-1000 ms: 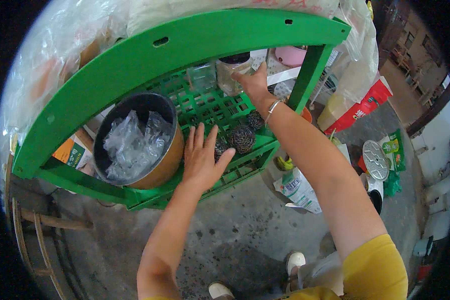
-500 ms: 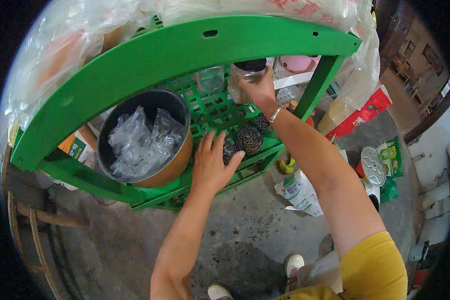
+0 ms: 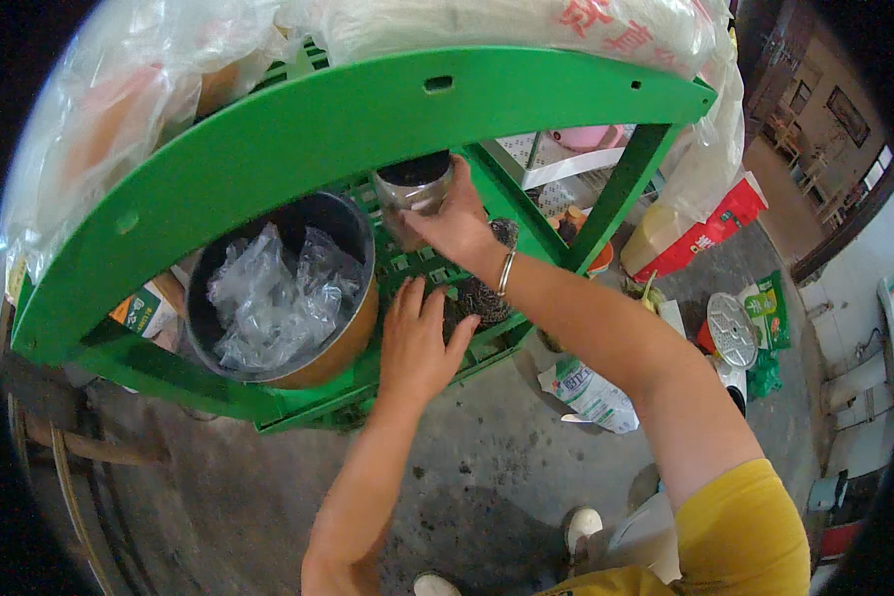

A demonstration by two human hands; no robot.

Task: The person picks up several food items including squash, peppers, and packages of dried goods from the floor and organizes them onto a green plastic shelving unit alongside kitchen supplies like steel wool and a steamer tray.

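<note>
1. Dark-lidded jar (image 3: 407,197), clear-sided, is inside the green shelf (image 3: 368,99), over its lattice, right of the pot; its contents are too covered to tell.
2. Right hand (image 3: 455,226) curls partly closed around the jar's side.
3. Left hand (image 3: 417,343) is loosely open, thumb apart, beside a dark wiry ball (image 3: 483,302); I cannot tell whether they touch.
4. Brown-walled pot (image 3: 346,346), dark inside, holds crumpled clear plastic bags (image 3: 283,303).

Near the shelf's (image 3: 288,407) front edge, the left hand (image 3: 417,343) spreads its fingers, back upward, thumb apart; the right arm (image 3: 606,333) reaches farther in, right hand (image 3: 457,219) curled in a grip.
</note>
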